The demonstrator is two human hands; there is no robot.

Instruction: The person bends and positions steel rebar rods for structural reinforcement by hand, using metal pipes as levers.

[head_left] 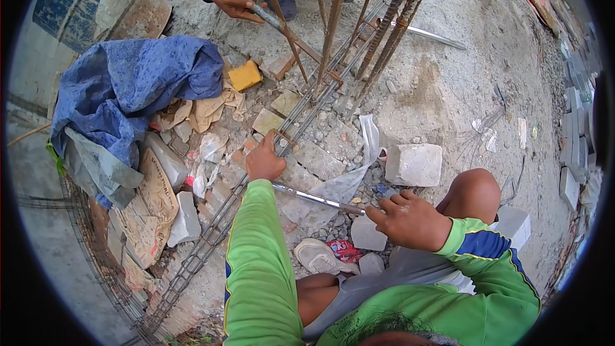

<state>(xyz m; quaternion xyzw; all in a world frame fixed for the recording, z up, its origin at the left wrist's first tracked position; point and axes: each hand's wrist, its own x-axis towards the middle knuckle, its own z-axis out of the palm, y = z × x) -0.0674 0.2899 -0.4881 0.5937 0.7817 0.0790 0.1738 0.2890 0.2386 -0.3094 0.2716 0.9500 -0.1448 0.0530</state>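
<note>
My left hand [266, 159] is closed at the long rebar cage [295, 122], its fingers beside a rusty square stirrup [284, 139]. My fingers hide what exactly they pinch there. A shiny metal rod [314, 197] runs from just under my left hand to my right hand [410, 221]. The right fingers are curled around its darker near end. Across the cage, another person's hand [237, 5] holds a grey pipe [266, 16] that slants toward the cage.
Upright rusty rebars [336, 25] rise at the far end. A blue tarp [134, 83], yellow block [245, 76] and torn paper bag [150, 208] lie left. A concrete block [414, 164] sits right, another silver tube [429, 35] behind. Rubble and a shoe [318, 256] lie near my legs.
</note>
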